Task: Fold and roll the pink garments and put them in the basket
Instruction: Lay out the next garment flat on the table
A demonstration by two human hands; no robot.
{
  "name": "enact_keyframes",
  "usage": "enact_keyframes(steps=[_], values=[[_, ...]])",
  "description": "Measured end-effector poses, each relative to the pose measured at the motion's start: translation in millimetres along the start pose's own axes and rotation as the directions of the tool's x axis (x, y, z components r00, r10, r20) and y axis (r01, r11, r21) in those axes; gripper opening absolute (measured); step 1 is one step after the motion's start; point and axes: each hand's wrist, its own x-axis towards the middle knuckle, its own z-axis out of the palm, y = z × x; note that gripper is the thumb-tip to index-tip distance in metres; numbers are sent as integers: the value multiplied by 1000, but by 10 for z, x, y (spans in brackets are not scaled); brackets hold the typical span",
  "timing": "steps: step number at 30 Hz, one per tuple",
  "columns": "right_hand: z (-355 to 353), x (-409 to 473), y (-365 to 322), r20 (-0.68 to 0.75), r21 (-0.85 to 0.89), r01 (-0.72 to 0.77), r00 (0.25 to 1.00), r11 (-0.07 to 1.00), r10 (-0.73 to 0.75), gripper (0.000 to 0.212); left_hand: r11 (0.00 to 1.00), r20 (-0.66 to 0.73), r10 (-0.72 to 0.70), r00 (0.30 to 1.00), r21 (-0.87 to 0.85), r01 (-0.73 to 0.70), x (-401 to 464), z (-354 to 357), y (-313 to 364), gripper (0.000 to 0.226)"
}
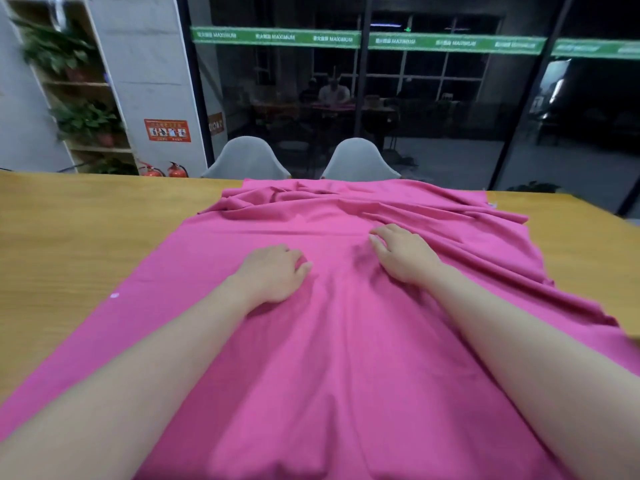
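Observation:
A large pink garment (pixel 332 358) lies spread across the wooden table (pixel 69 237), smooth near me and wrinkled at its far end and right side. My left hand (pixel 273 271) rests palm down on the cloth near its middle, fingers loosely bent. My right hand (pixel 401 254) lies palm down on the cloth a little farther and to the right, fingertips pressing into the fabric. Neither hand grips any fold. No basket is in view.
Two grey chairs (pixel 247 159) (pixel 360 161) stand behind the table's far edge, before a dark glass wall. A shelf with potted plants (pixel 86 123) and red fire extinguishers (pixel 176 169) stand at the back left. Bare wood shows left and far right of the cloth.

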Motion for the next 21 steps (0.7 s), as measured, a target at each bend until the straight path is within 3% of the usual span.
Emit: enact_keyframes(steps=[3, 6, 10, 15, 21], values=[[-195, -459, 209, 16, -34, -66, 998, 997, 67, 41, 999, 17, -30, 999, -41, 31, -109, 1, 357, 45], [-412, -912, 528, 50, -30, -222, 973, 975, 223, 40, 989, 47, -3, 999, -149, 10, -198, 5, 559, 41], [-580, -1455, 829, 142, -10, -289, 947, 957, 287, 39, 997, 113, 1, 994, -73, 8, -344, 100, 636, 57], [-522, -1678, 902, 252, -150, -319, 903, 936, 348, 77, 998, 127, -38, 991, -47, 45, -435, 173, 584, 76], [-515, -1422, 1065, 235, -135, -336, 903, 932, 360, 88, 995, 133, -62, 989, -66, 71, -266, 188, 534, 83]])
